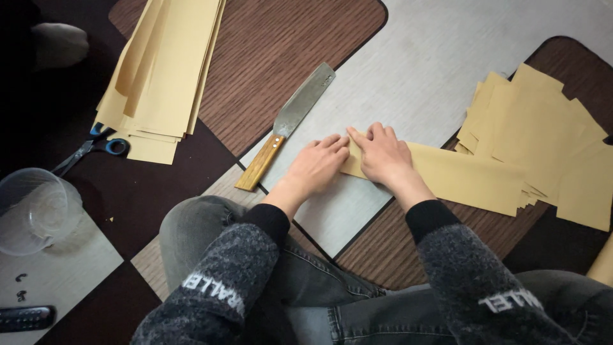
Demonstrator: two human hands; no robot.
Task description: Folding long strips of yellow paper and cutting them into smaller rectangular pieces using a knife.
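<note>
A long strip of tan paper [472, 179], several sheets thick, lies across the patterned floor in front of me. My right hand [382, 155] presses flat on its left end, fingers spread. My left hand [320, 164] lies next to it with its fingertips on the strip's folded left edge. A broad flat knife [288, 122] with a wooden handle rests on the floor just left of my left hand, untouched.
A pile of cut tan paper pieces [543, 134] sits at the right. A stack of long tan sheets [165, 70] lies at upper left, with blue-handled scissors [96, 145] below it. A clear plastic bowl [33, 209] and a dark remote [25, 317] are at the left.
</note>
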